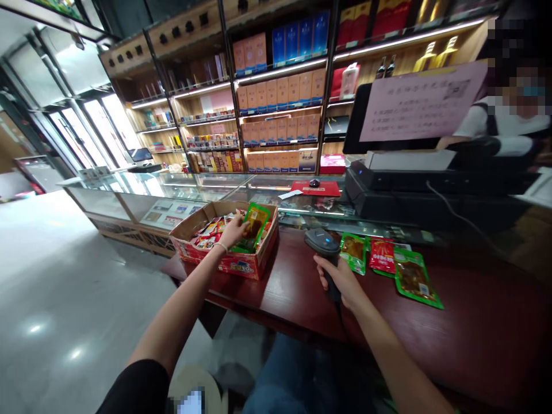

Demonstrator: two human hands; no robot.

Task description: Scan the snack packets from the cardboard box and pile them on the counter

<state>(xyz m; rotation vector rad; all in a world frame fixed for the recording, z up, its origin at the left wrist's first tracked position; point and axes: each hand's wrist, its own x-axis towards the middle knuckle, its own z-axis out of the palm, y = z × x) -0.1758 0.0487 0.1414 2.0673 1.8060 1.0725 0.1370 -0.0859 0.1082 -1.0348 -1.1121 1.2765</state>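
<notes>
My left hand [234, 233] is closed on a green-edged snack packet [257, 223], held tilted over the right end of an open cardboard box [248, 267]. Small red and white packets [209, 233] fill the box. My right hand [341, 277] wraps round the handle of a black barcode scanner [324, 246], its head pointing up and left above the dark red counter. Just right of the scanner lie a green-edged packet [353, 253], a red packet [382, 255] and a larger green-edged packet [416, 278].
A glass display case [172, 188] runs behind the box, with a computer mouse [314, 183] on a red mat [332, 189]. At the right stand a monitor with a pink sign [414, 106] and a black cash drawer [379, 198]. Another person [513, 123] is behind it.
</notes>
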